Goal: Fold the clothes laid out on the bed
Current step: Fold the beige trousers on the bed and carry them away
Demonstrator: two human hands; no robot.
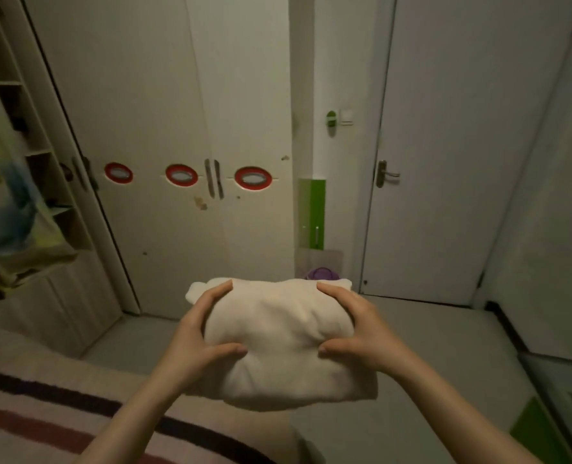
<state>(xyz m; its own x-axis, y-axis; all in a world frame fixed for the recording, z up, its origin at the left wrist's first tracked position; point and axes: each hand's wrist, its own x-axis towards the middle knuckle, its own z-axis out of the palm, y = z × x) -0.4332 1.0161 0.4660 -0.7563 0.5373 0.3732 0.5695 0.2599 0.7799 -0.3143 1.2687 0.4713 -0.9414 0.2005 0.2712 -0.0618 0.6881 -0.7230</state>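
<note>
Wardrobe (164,155), door (445,145) ahead; striped bed (43,413) below-left; left hand (201,333), right hand (355,326) grasp folded cream garment (278,343).

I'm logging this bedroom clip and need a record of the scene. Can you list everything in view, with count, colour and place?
Folded cream fleece garment: one, cream, held up in mid-air at centre.
Striped bed cover: one, pale with dark and red stripes, lower left.
White wardrobe doors: two, with three red oval rings, behind the garment.
White room door: one, metal handle, right.
Green wall panel: one, between wardrobe and door.
Purple object: one, on the floor, partly hidden.
Open shelf unit: one, pale, far left.
Left hand: grips the garment's left side.
Right hand: grips its right side.
</note>
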